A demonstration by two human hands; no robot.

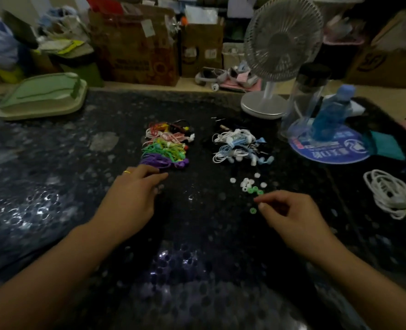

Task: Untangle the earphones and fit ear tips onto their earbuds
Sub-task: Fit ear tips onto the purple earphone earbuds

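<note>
- Two heaps of earphones lie mid-table: the coloured bundle (165, 145) just beyond our left hand (135, 191), the white and blue bundle (238, 145) to its right.
- We judge the cords light, limp and snag-prone; best lifted by an earbud, not the loops.
- The ear tips (248, 184) look tiny, soft and easily flicked away; pinch them at the rim.
- Our left hand's fingers reach loosely, holding nothing we can see.
- Our right hand (290, 213) curls its fingertips beside a green tip (252, 210); whether it pinches anything, we cannot tell.

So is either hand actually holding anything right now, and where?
Nothing clearly. The left hand rests open near the purple earphones. The right hand has curled fingers beside the green ear tips; any pinched tip is too blurred to tell.
</note>
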